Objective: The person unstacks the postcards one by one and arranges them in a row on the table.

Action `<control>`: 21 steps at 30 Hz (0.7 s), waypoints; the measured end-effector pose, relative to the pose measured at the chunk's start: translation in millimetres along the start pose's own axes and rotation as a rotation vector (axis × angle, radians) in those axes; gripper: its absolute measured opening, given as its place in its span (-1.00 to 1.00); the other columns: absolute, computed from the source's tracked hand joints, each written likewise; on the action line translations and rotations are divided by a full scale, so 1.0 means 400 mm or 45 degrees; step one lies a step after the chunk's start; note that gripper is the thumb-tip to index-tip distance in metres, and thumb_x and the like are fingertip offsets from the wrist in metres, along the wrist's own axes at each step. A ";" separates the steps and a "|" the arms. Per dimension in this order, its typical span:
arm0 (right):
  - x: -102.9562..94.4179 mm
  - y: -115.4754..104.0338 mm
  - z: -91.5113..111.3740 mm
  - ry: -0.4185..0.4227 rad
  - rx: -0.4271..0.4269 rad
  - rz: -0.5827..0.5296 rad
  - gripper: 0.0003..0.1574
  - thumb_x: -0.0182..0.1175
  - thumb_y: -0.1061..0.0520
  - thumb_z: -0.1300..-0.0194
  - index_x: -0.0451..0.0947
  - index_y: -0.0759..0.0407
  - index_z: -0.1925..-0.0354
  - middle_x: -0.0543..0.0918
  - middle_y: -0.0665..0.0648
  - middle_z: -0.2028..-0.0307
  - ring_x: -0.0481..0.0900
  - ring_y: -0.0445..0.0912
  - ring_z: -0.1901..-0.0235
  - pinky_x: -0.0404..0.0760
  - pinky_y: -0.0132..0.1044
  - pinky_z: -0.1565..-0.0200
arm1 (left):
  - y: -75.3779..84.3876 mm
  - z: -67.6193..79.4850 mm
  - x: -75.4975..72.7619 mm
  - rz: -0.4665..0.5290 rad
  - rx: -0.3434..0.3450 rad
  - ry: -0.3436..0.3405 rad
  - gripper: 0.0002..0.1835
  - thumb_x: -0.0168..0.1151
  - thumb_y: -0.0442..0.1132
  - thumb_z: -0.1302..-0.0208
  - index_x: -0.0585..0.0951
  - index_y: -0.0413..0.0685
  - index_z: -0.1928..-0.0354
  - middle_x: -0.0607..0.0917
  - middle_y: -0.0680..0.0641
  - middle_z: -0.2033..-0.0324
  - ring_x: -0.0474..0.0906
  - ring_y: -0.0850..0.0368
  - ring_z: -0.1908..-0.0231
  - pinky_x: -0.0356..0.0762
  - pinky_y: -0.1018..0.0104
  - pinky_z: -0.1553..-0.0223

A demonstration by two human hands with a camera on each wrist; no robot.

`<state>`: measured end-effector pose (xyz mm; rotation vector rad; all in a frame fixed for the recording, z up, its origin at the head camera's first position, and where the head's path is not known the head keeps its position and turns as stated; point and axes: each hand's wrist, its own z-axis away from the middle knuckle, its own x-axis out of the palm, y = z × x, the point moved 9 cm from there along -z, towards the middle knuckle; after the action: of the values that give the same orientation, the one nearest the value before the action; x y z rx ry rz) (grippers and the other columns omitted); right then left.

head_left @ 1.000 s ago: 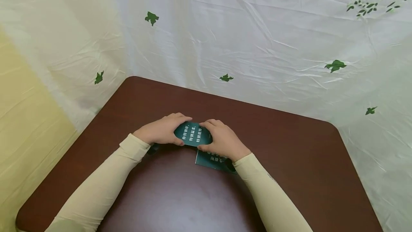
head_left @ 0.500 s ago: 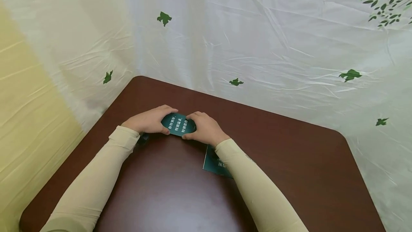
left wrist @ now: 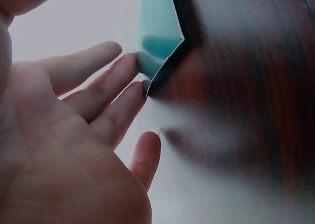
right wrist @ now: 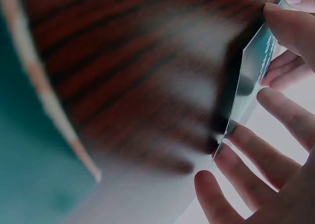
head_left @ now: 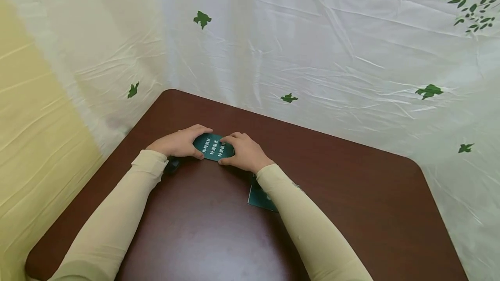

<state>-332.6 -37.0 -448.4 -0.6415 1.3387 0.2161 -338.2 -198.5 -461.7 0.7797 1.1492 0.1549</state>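
Note:
A teal card (head_left: 212, 146) printed with white characters lies between my two hands over the far left part of the table. My left hand (head_left: 180, 143) holds its left end, thumb at the near edge and fingers at the far edge. At the right end my right hand (head_left: 247, 153) holds it the same way, its forefinger over some of the print. Seen from the left wrist, the card (left wrist: 160, 32) shows a pale, thin edge against fingertips (left wrist: 130, 64). From the right wrist, the card (right wrist: 246, 81) stands tilted above its dark shadow.
A second teal card (head_left: 261, 196) lies on the brown table (head_left: 351, 194), partly hidden under my right forearm. A small dark object (head_left: 172, 166) sits by my left wrist. White cloth (head_left: 332, 55) with green leaf prints hangs behind the table's far edge.
Both hands have carried the held card left and slightly away from the second card, which now shows beneath the right forearm. In the last half second they have barely shifted.

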 end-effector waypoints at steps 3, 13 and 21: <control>-0.002 0.000 0.002 0.006 -0.001 -0.012 -0.16 0.50 -0.29 -0.31 0.57 -0.13 -0.46 0.53 0.11 -0.44 0.48 0.05 -0.37 0.65 0.00 -0.31 | -0.004 -0.004 0.000 0.010 -0.010 -0.007 0.00 0.52 -0.17 -0.31 0.20 0.01 -0.71 0.26 -0.14 -0.63 0.39 -0.18 -0.42 0.47 -0.16 -0.43; 0.003 0.003 0.002 0.009 0.014 0.010 -0.20 0.48 -0.29 -0.32 0.59 -0.17 -0.45 0.53 0.12 -0.44 0.48 0.07 -0.35 0.65 0.04 -0.30 | -0.006 -0.010 0.005 0.031 -0.025 -0.019 0.04 0.53 -0.18 -0.31 0.17 0.06 -0.73 0.24 -0.13 -0.65 0.41 -0.20 -0.39 0.51 -0.16 -0.39; 0.009 -0.005 0.002 0.001 0.013 0.033 -0.20 0.45 -0.31 -0.35 0.58 -0.19 -0.47 0.51 0.13 -0.45 0.48 0.07 -0.34 0.65 0.02 -0.31 | -0.012 -0.006 0.004 0.015 -0.029 -0.016 0.01 0.52 -0.17 -0.32 0.18 0.06 -0.72 0.24 -0.11 -0.66 0.37 -0.18 -0.43 0.48 -0.18 -0.42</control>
<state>-330.2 -38.8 -451.3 -0.6164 1.3486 0.2300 -340.7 -200.2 -466.3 0.7667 1.1292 0.1725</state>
